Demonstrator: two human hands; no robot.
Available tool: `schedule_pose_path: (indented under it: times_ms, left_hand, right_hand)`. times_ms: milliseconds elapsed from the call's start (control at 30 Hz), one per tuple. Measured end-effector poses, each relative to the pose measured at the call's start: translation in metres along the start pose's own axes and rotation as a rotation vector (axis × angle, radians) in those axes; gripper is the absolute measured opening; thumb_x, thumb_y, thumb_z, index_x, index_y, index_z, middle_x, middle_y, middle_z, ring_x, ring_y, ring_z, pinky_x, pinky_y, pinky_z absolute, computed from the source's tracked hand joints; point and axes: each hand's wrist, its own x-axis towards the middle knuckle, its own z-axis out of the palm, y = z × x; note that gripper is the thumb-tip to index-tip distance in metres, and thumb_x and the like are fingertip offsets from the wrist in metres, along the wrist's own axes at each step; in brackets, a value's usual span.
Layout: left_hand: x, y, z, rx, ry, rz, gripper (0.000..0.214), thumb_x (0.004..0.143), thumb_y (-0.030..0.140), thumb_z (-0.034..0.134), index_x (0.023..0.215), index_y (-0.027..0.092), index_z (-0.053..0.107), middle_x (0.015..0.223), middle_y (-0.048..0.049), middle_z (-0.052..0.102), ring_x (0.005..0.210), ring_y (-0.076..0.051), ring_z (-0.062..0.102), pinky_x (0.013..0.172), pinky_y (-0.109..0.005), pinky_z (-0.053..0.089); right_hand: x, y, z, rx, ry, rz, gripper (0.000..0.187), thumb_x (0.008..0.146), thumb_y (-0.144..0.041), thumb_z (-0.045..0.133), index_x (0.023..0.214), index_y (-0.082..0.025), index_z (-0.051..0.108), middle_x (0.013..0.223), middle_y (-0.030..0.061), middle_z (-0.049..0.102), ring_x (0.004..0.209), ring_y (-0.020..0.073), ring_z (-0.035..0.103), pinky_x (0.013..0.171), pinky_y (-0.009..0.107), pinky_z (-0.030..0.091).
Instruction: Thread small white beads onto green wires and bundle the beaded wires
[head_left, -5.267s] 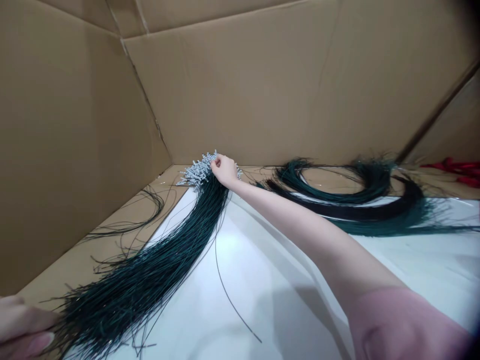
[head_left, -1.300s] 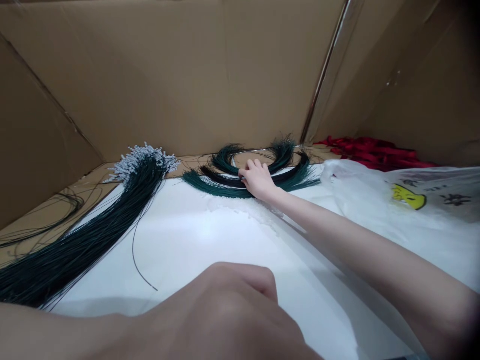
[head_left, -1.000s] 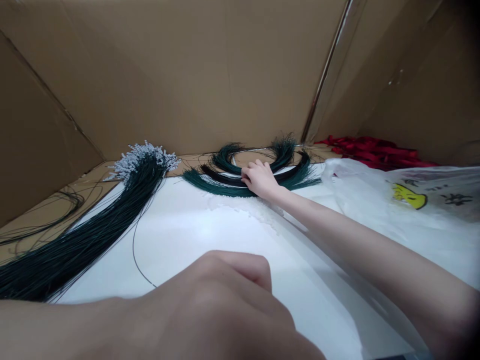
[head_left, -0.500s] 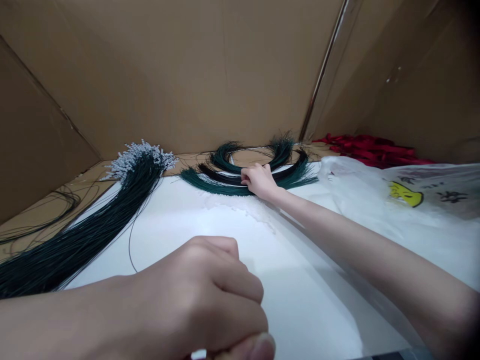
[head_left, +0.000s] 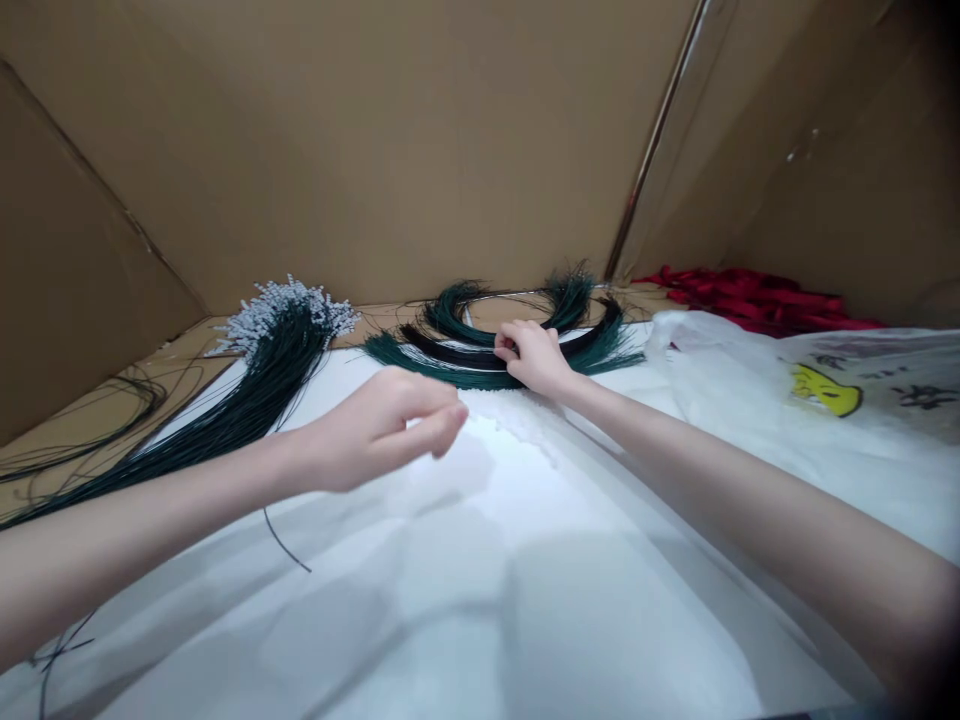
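Note:
My right hand [head_left: 536, 355] rests over a curved bundle of black wires [head_left: 442, 350], its fingers closed in a pinch. Their tips are partly hidden, and whether they grip a strand does not show. Around it lie a dark green wire bundle [head_left: 397, 360] in front and another green bundle [head_left: 568, 297] behind. My left hand [head_left: 397, 425] is held above the white surface [head_left: 465, 560], fingers pressed together; what they hold, if anything, cannot be made out. Beside it on the left runs a thick bunch of dark green wire stems [head_left: 277, 370] with small white tips [head_left: 281, 300].
Tall cardboard walls [head_left: 360, 150] enclose the back and sides. Red ribbon [head_left: 757, 298] is heaped at the back right, behind a clear plastic bag [head_left: 750, 380] with a yellow print. Loose dark wires [head_left: 105, 430] curl at the left edge.
My left hand has moved away from me, up towards the bundles, and its fingers remain closed. My right hand stays at the black bundle with only a slight shift.

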Motion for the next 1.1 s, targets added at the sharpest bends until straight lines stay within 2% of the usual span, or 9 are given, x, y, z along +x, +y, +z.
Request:
schedule_pose_path:
  times_ms: [167,267,400,500,567,700,833,933,1100]
  left_hand:
    - [0.026,-0.057,0.002,0.273,0.189,-0.059,0.027,0.098,0.032,0.043,0.109,0.017,0.064,0.108,-0.0084,0.065,0.090,-0.018,0.060,0.074,-0.026,0.044]
    - [0.046,-0.083,0.006,0.279,0.159,-0.063,0.038,0.097,0.034,0.046,0.131,0.017,0.054,0.128,-0.0127,0.060,0.100,-0.021,0.059,0.085,-0.031,0.044]
    - [0.066,-0.102,0.006,0.243,0.017,-0.078,0.030,0.095,0.039,0.050,0.107,0.018,0.068,0.106,-0.0072,0.071,0.094,-0.021,0.059,0.084,-0.030,0.041]
    - [0.070,-0.107,0.002,0.233,-0.031,-0.093,0.028,0.092,0.039,0.054,0.087,0.019,0.072,0.085,-0.0036,0.072,0.084,-0.019,0.060,0.076,-0.028,0.041]
    - [0.069,-0.106,-0.001,0.219,-0.012,-0.086,0.027,0.090,0.039,0.057,0.086,0.019,0.074,0.087,-0.0038,0.072,0.082,-0.018,0.062,0.075,-0.027,0.041]
    - [0.061,-0.101,-0.004,0.176,0.214,-0.067,0.027,0.092,0.039,0.055,0.093,0.020,0.075,0.102,-0.0066,0.071,0.091,-0.019,0.062,0.081,-0.029,0.044]
    - [0.051,-0.101,-0.006,0.104,0.438,-0.206,0.029,0.095,0.038,0.050,0.105,0.020,0.071,0.100,-0.0058,0.071,0.082,-0.016,0.060,0.070,-0.028,0.043]
    - [0.046,-0.104,-0.007,0.081,0.406,-0.220,0.024,0.092,0.033,0.055,0.105,0.019,0.069,0.104,-0.0061,0.071,0.082,-0.016,0.059,0.068,-0.027,0.043]
    - [0.050,-0.100,0.000,0.144,0.257,-0.081,0.027,0.090,0.031,0.059,0.112,0.019,0.068,0.111,-0.0090,0.066,0.094,-0.019,0.060,0.082,-0.032,0.046]
  right_hand:
    - [-0.011,-0.004,-0.008,0.078,0.020,-0.055,0.010,0.088,-0.013,0.049,0.084,-0.018,0.057,0.089,0.0046,0.068,0.091,0.0227,0.056,0.073,0.031,0.024]
    - [-0.016,-0.010,-0.012,0.112,0.020,-0.098,0.009,0.089,-0.013,0.051,0.083,-0.019,0.055,0.084,0.0025,0.067,0.086,0.0208,0.056,0.075,0.030,0.025]
    - [-0.021,-0.015,-0.018,0.155,0.018,-0.135,0.009,0.089,-0.014,0.053,0.081,-0.019,0.055,0.081,0.0011,0.066,0.083,0.0192,0.056,0.077,0.030,0.024]
    - [-0.024,-0.015,-0.022,0.201,0.015,-0.139,0.010,0.088,-0.014,0.055,0.079,-0.018,0.055,0.079,0.0005,0.065,0.079,0.0181,0.056,0.077,0.030,0.025]
    - [-0.027,-0.013,-0.024,0.242,0.011,-0.133,0.011,0.087,-0.013,0.055,0.078,-0.019,0.054,0.076,-0.0002,0.064,0.075,0.0170,0.056,0.075,0.029,0.027]
    - [-0.032,-0.008,-0.026,0.333,0.016,-0.106,0.011,0.087,-0.013,0.053,0.078,-0.019,0.053,0.072,-0.0010,0.063,0.069,0.0155,0.056,0.071,0.028,0.032]
    - [-0.036,-0.006,-0.027,0.414,0.031,-0.087,0.011,0.087,-0.015,0.054,0.077,-0.020,0.052,0.070,-0.0002,0.063,0.069,0.0157,0.057,0.068,0.027,0.037]
    - [-0.037,-0.005,-0.028,0.462,0.041,-0.081,0.011,0.086,-0.016,0.054,0.076,-0.020,0.052,0.070,0.0003,0.063,0.069,0.0161,0.057,0.065,0.026,0.038]
    - [-0.039,-0.006,-0.027,0.525,0.042,-0.093,0.009,0.086,-0.018,0.054,0.077,-0.020,0.053,0.070,0.0009,0.062,0.069,0.0166,0.057,0.062,0.027,0.038]
